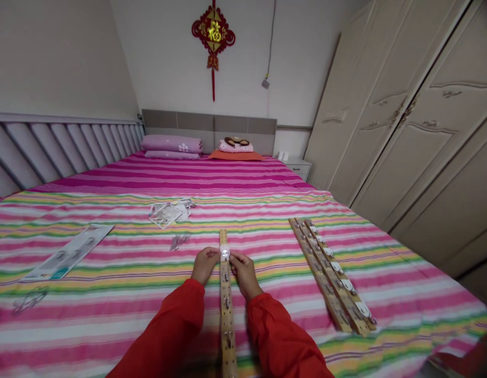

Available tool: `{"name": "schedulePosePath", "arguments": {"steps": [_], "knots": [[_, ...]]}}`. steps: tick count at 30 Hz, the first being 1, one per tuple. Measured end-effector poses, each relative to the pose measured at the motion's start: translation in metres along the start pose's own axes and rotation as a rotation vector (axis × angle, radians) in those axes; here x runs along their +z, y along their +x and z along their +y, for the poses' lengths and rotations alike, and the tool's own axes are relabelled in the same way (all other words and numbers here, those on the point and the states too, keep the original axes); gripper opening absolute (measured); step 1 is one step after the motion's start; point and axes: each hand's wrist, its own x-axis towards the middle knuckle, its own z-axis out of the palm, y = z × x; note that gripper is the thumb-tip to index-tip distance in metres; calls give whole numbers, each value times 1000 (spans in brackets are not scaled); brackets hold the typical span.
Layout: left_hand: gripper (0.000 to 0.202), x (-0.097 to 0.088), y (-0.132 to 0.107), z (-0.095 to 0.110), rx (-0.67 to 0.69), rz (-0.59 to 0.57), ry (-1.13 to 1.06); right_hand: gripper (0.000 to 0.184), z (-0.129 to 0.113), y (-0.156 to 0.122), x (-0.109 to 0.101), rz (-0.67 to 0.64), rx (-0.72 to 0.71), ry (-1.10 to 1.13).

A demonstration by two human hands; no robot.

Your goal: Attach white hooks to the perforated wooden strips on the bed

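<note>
While the wooden strip lay on the bed at 6 o'clock, left hand and right hand pinched a hook, seemingly plastic, at its 12 o'clock end; likely light, stiff, best gripped by edges.

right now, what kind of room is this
Likely a home bedroom: a wide bed with striped cover, pillows by its headboard, a tall wardrobe on the right. The left hand and right hand pinch a hook on a wooden strip.
</note>
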Motion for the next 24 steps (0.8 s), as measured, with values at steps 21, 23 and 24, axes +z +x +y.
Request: {"name": "schedulePosePath", "arguments": {"steps": [21,23,24], "knots": [[22,0,7,-28,16,38,40,19,14,6,-1,24,1,-56],[23,0,8,-29,13,37,44,19,15,7,-2,25,6,-59],[24,0,7,-29,10,36,48,19,15,8,-2,28,10,-57]]}}
